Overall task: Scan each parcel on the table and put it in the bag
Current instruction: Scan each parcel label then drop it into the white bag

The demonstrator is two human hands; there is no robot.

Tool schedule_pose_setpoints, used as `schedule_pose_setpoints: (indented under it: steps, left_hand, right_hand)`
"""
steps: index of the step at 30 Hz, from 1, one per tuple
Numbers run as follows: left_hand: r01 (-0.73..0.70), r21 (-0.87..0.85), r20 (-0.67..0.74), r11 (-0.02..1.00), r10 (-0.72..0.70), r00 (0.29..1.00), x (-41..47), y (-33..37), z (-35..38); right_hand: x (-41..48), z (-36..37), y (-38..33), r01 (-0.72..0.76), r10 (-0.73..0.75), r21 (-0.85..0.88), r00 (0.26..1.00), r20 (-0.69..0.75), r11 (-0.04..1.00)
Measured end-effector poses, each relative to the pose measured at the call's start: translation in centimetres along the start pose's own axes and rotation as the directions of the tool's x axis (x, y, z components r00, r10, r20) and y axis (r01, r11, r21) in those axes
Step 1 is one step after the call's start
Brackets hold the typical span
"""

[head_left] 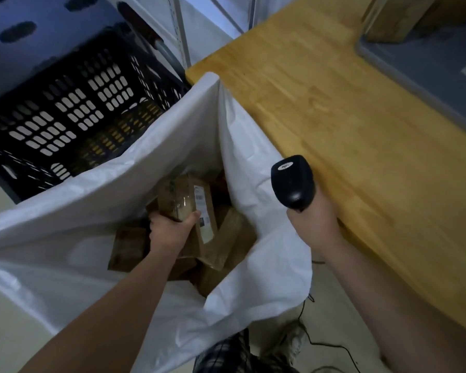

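Observation:
A large white bag (97, 200) stands open on the floor beside the wooden table (347, 109). Inside the bag's mouth, my left hand (170, 227) grips a brown paper parcel (189, 197) with a white label, above several other brown parcels (226, 238) lying at the bottom. My right hand (314, 220) holds a black handheld barcode scanner (293, 181) upright at the table's near edge, just right of the bag.
A black perforated plastic crate (73, 109) sits behind the bag on the left. A grey tray (425, 63) with brown boxes (404, 14) stands at the table's far right. A black cable (334, 345) runs across the floor near my foot.

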State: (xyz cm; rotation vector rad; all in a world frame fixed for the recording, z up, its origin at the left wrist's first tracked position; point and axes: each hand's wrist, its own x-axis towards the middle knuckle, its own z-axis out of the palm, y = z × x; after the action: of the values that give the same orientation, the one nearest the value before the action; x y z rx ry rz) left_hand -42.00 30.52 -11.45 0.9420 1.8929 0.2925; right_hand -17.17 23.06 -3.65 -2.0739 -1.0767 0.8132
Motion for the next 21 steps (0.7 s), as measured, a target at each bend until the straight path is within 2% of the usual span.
schedule_pose_setpoints:
  steps: [2, 4, 6, 10, 12, 15, 17, 19, 21]
  left_hand:
    - [-0.009, 0.121, -0.040, 0.993, 0.014, 0.999, -0.6, 0.4, 0.0]
    - [-0.023, 0.180, -0.050, 0.983, 0.032, 0.998, -1.3, 1.0, 0.1]
    - [-0.041, 0.131, -0.013, 0.991, 0.043, 0.999, -1.5, 1.7, 0.4]
    - [-0.076, -0.045, 0.080, 0.996, 0.079, 0.994, -0.2, 3.9, 1.6]
    - [0.013, -0.179, 0.165, 0.984, 0.017, 0.986, 0.2, 5.0, 2.8]
    - [0.274, -0.331, 0.350, 0.903, -0.152, 0.924, 0.1, 6.2, 6.2]
    - [0.331, -0.360, 0.364, 0.872, -0.195, 0.911, 0.0, 6.9, 9.4]
    - [0.230, -0.302, 0.233, 0.925, -0.162, 0.959, 0.0, 7.2, 11.8]
    - [0.054, -0.196, 0.123, 0.979, -0.030, 0.992, 0.5, 7.4, 13.4]
  right_hand:
    - [-0.2, -1.4, -1.9, 0.022, -0.022, -0.014, 1.000, 0.004, 1.000]
    - [0.6, -2.2, -4.0, 0.030, -0.030, -0.003, 0.998, -0.059, 1.000]
    - [1.5, -2.9, -5.4, 0.022, -0.026, -0.044, 0.996, -0.088, 0.999]
    - [1.7, -3.8, -6.1, 0.028, -0.031, -0.165, 0.999, -0.019, 0.986]
    - [1.5, -3.6, -6.2, 0.024, -0.029, -0.172, 0.999, -0.027, 0.985]
    - [1.9, -3.7, -6.1, 0.019, -0.028, -0.149, 0.998, -0.061, 0.989]
    - [2.0, -3.9, -6.1, 0.034, -0.044, -0.138, 0.996, -0.073, 0.990]
    - [2.0, -3.8, -5.9, 0.046, -0.056, -0.125, 0.995, -0.078, 0.991]
    - [2.0, -3.7, -5.6, 0.036, -0.045, -0.093, 0.994, -0.096, 0.995]
